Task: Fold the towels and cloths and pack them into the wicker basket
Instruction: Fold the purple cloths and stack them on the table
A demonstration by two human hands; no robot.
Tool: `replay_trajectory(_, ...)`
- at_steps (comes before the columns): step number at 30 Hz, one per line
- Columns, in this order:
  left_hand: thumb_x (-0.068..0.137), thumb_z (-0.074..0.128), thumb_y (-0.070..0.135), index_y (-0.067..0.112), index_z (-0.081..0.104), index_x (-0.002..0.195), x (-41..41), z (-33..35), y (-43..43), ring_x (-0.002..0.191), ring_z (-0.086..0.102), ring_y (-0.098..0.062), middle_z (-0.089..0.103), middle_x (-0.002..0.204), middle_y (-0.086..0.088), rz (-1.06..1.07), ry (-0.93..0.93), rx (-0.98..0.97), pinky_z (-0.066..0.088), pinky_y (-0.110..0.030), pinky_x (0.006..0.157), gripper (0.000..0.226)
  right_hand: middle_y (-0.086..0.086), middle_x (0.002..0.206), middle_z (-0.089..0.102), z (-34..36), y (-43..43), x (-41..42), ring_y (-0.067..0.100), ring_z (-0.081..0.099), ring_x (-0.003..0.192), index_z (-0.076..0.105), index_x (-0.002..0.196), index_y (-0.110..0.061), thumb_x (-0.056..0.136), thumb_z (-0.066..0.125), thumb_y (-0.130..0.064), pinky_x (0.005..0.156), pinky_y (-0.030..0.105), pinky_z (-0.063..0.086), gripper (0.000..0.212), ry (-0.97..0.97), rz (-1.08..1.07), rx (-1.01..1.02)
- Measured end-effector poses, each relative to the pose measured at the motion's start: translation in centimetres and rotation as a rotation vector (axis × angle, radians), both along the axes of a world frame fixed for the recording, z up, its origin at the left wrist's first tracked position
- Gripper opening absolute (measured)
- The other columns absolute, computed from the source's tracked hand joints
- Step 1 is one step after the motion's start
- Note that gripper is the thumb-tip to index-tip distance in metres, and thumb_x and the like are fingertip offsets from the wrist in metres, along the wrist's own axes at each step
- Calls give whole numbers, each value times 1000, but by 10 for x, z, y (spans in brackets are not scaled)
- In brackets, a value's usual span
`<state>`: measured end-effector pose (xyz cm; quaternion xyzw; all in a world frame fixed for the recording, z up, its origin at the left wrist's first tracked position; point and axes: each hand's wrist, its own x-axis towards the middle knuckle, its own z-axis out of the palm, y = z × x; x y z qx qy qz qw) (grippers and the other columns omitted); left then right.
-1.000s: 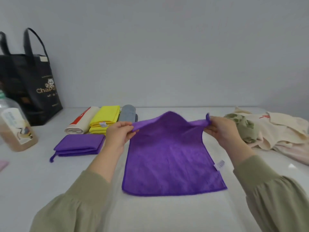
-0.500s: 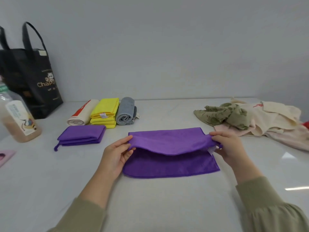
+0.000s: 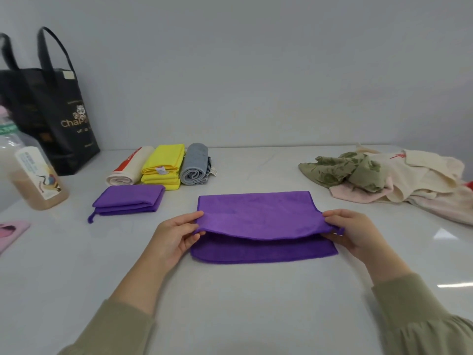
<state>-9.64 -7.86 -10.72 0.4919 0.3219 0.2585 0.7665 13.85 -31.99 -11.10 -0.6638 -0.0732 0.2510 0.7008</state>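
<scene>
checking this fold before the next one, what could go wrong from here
The top layer of the purple cloth, pinched at its corners by the left hand and right hand, sits short of the lower layer's near edge; dropped there, the fold may end uneven. The top layer also bows between the hands, so it could trap a crease.

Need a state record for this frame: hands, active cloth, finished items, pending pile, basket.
active cloth: purple cloth on the table, doubled over, top layer's near edge raised, short of the lower layer's edge
left hand: pinches top layer's left corner
right hand: pinches top layer's right corner
finished, back left: folded purple cloth, yellow stack, grey roll, white-and-red roll
pending, back right: crumpled pile
basket: not in view
other, far left: black tote bag, bottle
</scene>
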Motion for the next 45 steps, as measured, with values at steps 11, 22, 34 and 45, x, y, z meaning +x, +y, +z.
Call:
replay_trajectory(11, 85, 48, -16, 14, 68, 107, -10, -8, -4, 49, 64, -10, 65, 83, -11, -139, 380, 405, 49, -14, 48, 42, 2, 58, 53, -5, -3, -18, 20, 54, 51, 65, 70, -13, 74, 55, 7, 52, 28, 45, 23, -602, 84, -574)
replay_trajectory(22, 86, 44, -18, 13, 67, 110, -19, 1, -6, 44, 57, -9, 66, 61, -5, -267, 359, 321, 48, -17, 43, 46, 2, 53, 51, -2, -7, -18, 15, 42, 54, 59, 56, -8, 78, 53, 5, 54, 26, 36, 27, -594, 88, -562)
replay_trajectory(34, 97, 21, 53, 32, 28, 149, 21, -32, -45, 147, 11, -24, 15, 160, 2, -483, 815, 1643, 14, -47, 118, 56, 0, 71, 61, -2, -5, -24, 16, 52, 66, 65, 71, -13, 81, 55, -2, 58, 23, 39, 19, -740, 122, -770)
replay_trajectory(45, 97, 34, 53, 29, 53, 127, 14, -8, -48, 117, 43, -16, 53, 128, 9, -449, 887, 1591, 38, -34, 95, 43, 3, 110, 60, 17, -3, -55, 22, 56, 103, 56, 101, -16, 88, 43, -11, 76, 28, 38, 19, -978, 215, -1522)
